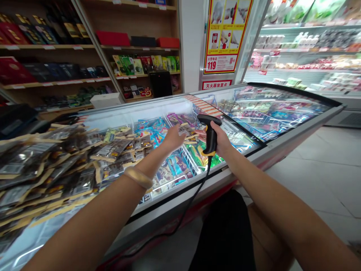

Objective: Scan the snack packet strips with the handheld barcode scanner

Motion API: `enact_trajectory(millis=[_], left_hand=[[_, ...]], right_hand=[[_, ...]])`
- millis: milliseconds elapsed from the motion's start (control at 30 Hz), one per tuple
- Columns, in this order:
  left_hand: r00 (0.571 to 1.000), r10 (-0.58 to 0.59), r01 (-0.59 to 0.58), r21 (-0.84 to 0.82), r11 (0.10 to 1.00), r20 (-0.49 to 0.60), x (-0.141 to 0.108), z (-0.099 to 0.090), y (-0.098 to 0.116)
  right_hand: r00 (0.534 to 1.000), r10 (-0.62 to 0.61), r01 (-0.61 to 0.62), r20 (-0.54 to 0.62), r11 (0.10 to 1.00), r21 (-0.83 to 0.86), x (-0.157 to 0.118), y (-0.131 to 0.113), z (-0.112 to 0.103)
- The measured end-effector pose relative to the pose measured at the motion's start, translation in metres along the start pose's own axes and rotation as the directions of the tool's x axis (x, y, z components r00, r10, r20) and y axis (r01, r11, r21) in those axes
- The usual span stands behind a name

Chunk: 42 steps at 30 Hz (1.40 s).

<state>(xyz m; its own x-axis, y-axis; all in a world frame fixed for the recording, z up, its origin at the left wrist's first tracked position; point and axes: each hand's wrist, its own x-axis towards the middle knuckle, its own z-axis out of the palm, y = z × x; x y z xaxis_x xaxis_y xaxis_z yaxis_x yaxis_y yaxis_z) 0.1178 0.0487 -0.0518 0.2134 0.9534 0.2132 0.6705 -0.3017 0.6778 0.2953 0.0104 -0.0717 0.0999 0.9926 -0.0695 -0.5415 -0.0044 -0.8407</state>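
Head view, nearest first: a black cable (182, 215) runs up past the person's dark clothing (225, 233) to the scanner (211, 137). Brown-edged packets (56, 165) lie heaped at left, beside a forearm wearing a bangle (138, 178). Farther along, the right hand (221, 142) is closed around the scanner's handle, which stands upright against the palm, its head above the grip. Just left of it, the left hand (172, 139) is at a small packet (185, 129) beyond its fingertips; how tightly those fingers close, I cannot tell. Beneath lies the chest freezer (225, 174); behind, stocked wooden shelves (158, 19)
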Motion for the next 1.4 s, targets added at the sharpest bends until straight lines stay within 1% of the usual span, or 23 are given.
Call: enact_trajectory(millis=[33, 100, 167, 200, 267, 333, 400, 433, 500, 567, 633, 700, 800, 867, 933, 1033, 1100, 1200, 1267, 1333, 1400], left_hand=[[1.0, 0.013, -0.013, 0.04, 0.999, 0.001, -0.004, -0.007, -0.001], [0.998, 0.058, -0.058, 0.117, 0.991, 0.003, -0.016, -0.027, -0.006], [0.991, 0.129, -0.122, 0.17, 0.978, -0.031, -0.033, -0.053, -0.014], [0.989, 0.136, -0.123, 0.187, 0.975, -0.059, -0.044, -0.067, -0.019], [0.987, 0.116, -0.088, 0.231, 0.969, -0.112, -0.069, -0.095, -0.031], [0.985, 0.077, -0.025, 0.307, 0.951, -0.157, -0.095, -0.118, -0.042], [0.988, 0.002, 0.059, 0.39, 0.919, -0.153, -0.121, -0.132, -0.051], [0.99, -0.05, 0.103, 0.427, 0.898, -0.134, -0.132, -0.135, -0.054], [0.984, -0.157, 0.178, 0.481, 0.858, -0.084, -0.151, -0.135, -0.056], [0.974, -0.224, 0.21, 0.514, 0.832, -0.036, -0.163, -0.129, -0.055], [0.97, -0.243, 0.209, 0.536, 0.818, -0.008, -0.169, -0.12, -0.053], [0.97, -0.243, 0.207, 0.548, 0.81, -0.008, -0.169, -0.114, -0.05], [0.968, -0.249, 0.228, 0.521, 0.822, -0.031, -0.166, -0.107, -0.047], [0.966, -0.256, 0.24, 0.468, 0.85, -0.029, -0.164, -0.104, -0.048], [0.963, -0.266, 0.259, 0.391, 0.883, -0.038, -0.163, -0.102, -0.05], [0.957, -0.276, 0.289, 0.227, 0.93, -0.088, -0.163, -0.103, -0.057], [0.958, -0.265, 0.277, 0.108, 0.955, -0.109, -0.162, -0.106, -0.063], [0.975, -0.21, 0.209, -0.013, 0.978, -0.076, -0.154, -0.117, -0.066], [0.986, -0.143, 0.138, -0.063, 0.988, -0.087, -0.141, -0.122, -0.064], [0.984, -0.082, 0.068, -0.089, 0.994, -0.16, -0.123, -0.123, -0.06], [0.968, -0.042, 0.021, -0.085, 0.996, -0.248, -0.105, -0.118, -0.056]], right_hand=[[1.0, -0.02, 0.02, 0.002, 1.0, -0.008, -0.001, 0.0, -0.001], [0.997, -0.072, 0.072, 0.0, 0.997, -0.015, -0.002, -0.001, -0.002], [0.991, -0.136, 0.136, -0.009, 0.991, 0.0, -0.005, -0.002, -0.003], [0.985, -0.17, 0.17, -0.012, 0.985, 0.011, -0.006, -0.003, -0.002], [0.973, -0.232, 0.232, 0.004, 0.972, 0.025, -0.01, -0.004, 0.001], [0.964, -0.262, 0.261, 0.05, 0.965, 0.025, -0.014, -0.004, 0.008], [0.964, -0.241, 0.241, 0.112, 0.97, 0.013, -0.019, -0.001, 0.022], [0.966, -0.213, 0.215, 0.147, 0.977, 0.002, -0.021, 0.002, 0.03], [0.964, -0.137, 0.147, 0.228, 0.989, -0.026, -0.025, 0.011, 0.051], [0.95, -0.045, 0.066, 0.309, 0.996, -0.059, -0.029, 0.024, 0.072], [0.928, 0.048, -0.014, 0.368, 0.995, -0.094, -0.031, 0.038, 0.092], [0.903, 0.124, -0.081, 0.411, 0.989, -0.121, -0.033, 0.051, 0.108], [0.866, 0.221, -0.161, 0.449, 0.973, -0.168, -0.034, 0.066, 0.122], [0.855, 0.26, -0.196, 0.45, 0.963, -0.183, -0.035, 0.07, 0.124], [0.853, 0.269, -0.215, 0.447, 0.962, -0.169, -0.036, 0.071, 0.122], [0.859, 0.261, -0.22, 0.44, 0.965, -0.143, -0.038, 0.068, 0.118], [0.865, 0.252, -0.211, 0.434, 0.967, -0.141, -0.038, 0.064, 0.115], [0.878, 0.211, -0.172, 0.428, 0.977, -0.128, -0.039, 0.058, 0.113], [0.889, 0.165, -0.134, 0.427, 0.986, -0.103, -0.04, 0.055, 0.113], [0.895, 0.124, -0.097, 0.429, 0.992, -0.083, -0.041, 0.052, 0.113], [0.898, 0.097, -0.069, 0.43, 0.994, -0.08, -0.041, 0.049, 0.112]])
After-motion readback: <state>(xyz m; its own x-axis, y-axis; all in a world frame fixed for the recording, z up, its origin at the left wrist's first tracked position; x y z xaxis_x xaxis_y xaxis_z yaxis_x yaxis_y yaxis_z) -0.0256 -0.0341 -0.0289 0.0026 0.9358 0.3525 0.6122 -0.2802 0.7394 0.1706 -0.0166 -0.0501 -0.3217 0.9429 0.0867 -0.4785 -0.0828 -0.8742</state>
